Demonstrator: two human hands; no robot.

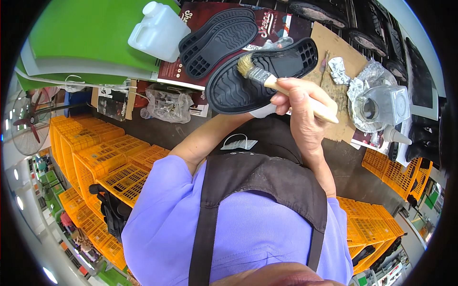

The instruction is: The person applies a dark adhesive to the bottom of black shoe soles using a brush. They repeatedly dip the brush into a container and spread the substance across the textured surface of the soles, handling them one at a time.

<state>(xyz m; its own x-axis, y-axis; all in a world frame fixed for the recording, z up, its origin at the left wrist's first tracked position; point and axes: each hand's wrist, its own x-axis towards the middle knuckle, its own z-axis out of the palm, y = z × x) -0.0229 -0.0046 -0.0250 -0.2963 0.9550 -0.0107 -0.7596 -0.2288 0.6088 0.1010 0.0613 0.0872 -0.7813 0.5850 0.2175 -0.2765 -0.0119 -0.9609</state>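
Observation:
My right hand (307,107) is closed round the pale wooden handle of a paintbrush (261,75). Its yellowish bristles rest on the inner face of a black shoe sole (226,88). That sole has a raised rim, wavy ridges and a square grid at the heel. It lies slantwise in front of me, held up by my left hand (264,111). Only a white-covered part of this hand shows at the sole's near edge; the fingers are hidden beneath. Just beyond lie more black soles (231,35), stacked on a dark red printed sheet (169,71).
A white jug (160,35) stands far left beside a green surface (95,33). Right of the sole are stained cardboard (324,40), crumpled foil (338,70), a clear plastic container (389,107) and a nozzle bottle (397,136). Orange crates (129,181) and a fan (31,119) stand around.

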